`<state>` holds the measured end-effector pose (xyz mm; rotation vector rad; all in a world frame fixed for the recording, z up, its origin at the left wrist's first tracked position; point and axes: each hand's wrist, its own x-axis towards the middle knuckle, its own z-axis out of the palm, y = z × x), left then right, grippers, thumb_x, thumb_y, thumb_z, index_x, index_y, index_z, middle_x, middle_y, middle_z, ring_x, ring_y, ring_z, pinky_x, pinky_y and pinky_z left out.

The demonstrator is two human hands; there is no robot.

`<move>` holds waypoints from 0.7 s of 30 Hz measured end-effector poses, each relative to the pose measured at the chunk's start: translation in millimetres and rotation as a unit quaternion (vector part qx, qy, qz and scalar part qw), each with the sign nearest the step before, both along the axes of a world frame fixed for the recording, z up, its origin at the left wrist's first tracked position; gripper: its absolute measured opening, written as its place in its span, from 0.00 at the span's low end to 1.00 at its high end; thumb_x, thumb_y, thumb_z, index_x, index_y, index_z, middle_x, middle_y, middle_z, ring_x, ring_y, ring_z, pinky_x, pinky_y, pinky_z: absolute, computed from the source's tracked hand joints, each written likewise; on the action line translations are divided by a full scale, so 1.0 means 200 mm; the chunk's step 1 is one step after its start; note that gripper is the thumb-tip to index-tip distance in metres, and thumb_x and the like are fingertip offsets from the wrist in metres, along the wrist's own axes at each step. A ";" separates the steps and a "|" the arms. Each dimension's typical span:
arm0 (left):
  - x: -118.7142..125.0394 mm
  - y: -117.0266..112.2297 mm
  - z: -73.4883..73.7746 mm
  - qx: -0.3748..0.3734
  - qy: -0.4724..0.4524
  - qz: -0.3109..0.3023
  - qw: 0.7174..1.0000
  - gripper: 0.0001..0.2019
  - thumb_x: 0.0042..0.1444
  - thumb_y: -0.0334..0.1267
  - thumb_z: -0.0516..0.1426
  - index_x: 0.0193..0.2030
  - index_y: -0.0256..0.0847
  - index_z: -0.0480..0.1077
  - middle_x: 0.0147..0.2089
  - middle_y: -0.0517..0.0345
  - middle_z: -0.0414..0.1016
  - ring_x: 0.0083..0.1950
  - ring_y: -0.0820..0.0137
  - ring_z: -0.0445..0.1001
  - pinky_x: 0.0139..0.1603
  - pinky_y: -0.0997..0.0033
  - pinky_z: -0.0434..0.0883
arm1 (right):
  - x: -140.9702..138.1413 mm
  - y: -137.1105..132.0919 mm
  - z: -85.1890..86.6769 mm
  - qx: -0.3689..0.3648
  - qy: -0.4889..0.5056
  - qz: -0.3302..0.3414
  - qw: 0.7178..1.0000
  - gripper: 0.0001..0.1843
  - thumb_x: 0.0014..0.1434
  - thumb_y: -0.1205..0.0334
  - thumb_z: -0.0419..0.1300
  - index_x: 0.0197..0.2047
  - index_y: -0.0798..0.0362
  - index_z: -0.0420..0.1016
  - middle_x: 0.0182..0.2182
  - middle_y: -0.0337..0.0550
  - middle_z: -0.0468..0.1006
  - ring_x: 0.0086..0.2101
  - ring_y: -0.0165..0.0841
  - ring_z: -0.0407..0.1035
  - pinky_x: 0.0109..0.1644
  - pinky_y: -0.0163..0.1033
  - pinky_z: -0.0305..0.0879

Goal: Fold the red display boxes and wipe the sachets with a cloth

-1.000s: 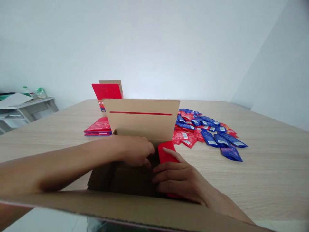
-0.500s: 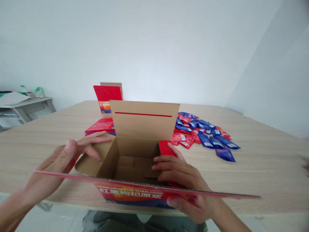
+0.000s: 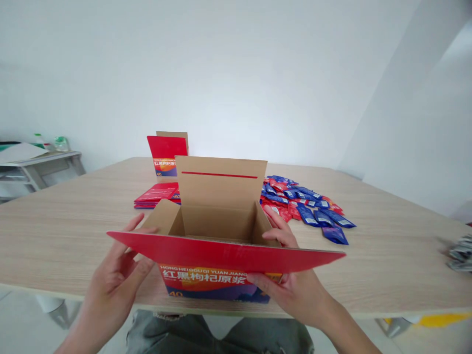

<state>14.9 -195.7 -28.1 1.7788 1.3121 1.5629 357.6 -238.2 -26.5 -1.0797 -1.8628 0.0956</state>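
An open cardboard box [image 3: 217,290], red, orange and blue with white lettering, sits at the table's near edge before me. Its brown back flap stands upright, and its wide red front flap [image 3: 228,255] tips toward me. My left hand [image 3: 114,282] is at the box's left side, fingers partly behind the front flap by the brown left flap, thumb below it. My right hand [image 3: 298,292] grips the right side, with its thumb on the printed front and fingers over the right edge. The box's floor is hidden by the front flap.
Behind the box, a similar open box [image 3: 167,152] stands near a stack of red flat cartons [image 3: 157,192]. Red and blue sachets [image 3: 309,204] lie heaped to the right. A side table [image 3: 44,158] is at far left, and a striped bundle [image 3: 462,253] at far right.
The front flap has tilted so its red face shows. My left hand has gone from the top of the left flap down to the box's side. My right fingers have left the inside.
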 end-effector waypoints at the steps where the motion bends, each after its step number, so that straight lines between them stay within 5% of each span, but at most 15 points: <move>1: 0.02 -0.03 0.03 -0.012 -0.013 -0.007 1.000 0.25 0.61 0.56 0.63 0.63 0.57 0.74 0.78 0.60 0.61 0.73 0.47 0.67 0.74 0.43 0.64 | 0.00 0.00 0.00 -0.005 -0.004 -0.005 1.000 0.30 0.62 0.50 0.70 0.62 0.43 0.62 0.79 0.51 0.46 0.76 0.52 0.45 0.69 0.59 0.68; 4: 0.07 -0.09 0.11 -0.078 -0.023 -0.103 0.991 0.31 0.57 0.52 0.67 0.68 0.61 0.70 0.68 0.57 0.75 0.65 0.47 0.77 0.62 0.47 0.78 | 0.01 0.00 -0.01 -0.019 -0.008 -0.029 0.999 0.30 0.62 0.47 0.70 0.61 0.46 0.64 0.78 0.54 0.49 0.75 0.54 0.46 0.70 0.62 0.66; 8: 0.10 -0.10 0.10 -0.164 0.003 -0.238 0.957 0.26 0.55 0.50 0.69 0.62 0.61 0.76 0.58 0.55 0.83 0.52 0.49 0.85 0.48 0.52 0.86 | 0.01 0.00 -0.01 -0.012 -0.003 -0.036 0.999 0.31 0.63 0.46 0.69 0.63 0.46 0.63 0.76 0.56 0.55 0.75 0.55 0.48 0.71 0.64 0.64; 15: 0.12 0.01 0.06 -0.091 0.044 -0.132 0.986 0.16 0.49 0.57 0.70 0.42 0.55 0.84 0.46 0.56 0.87 0.48 0.47 0.85 0.48 0.51 0.84 | 0.00 -0.02 -0.01 0.010 -0.024 -0.053 0.998 0.34 0.65 0.47 0.67 0.67 0.46 0.60 0.73 0.58 0.59 0.74 0.55 0.49 0.71 0.66 0.63; 21: 0.03 0.15 0.33 -0.019 0.117 -0.041 0.992 0.23 0.46 0.64 0.68 0.33 0.45 0.83 0.38 0.51 0.87 0.40 0.48 0.85 0.47 0.47 0.83 | -0.03 -0.02 -0.04 0.023 0.081 -0.003 0.996 0.53 0.68 0.53 0.65 0.80 0.42 0.30 0.78 0.62 0.41 0.74 0.53 0.51 0.70 0.64 0.64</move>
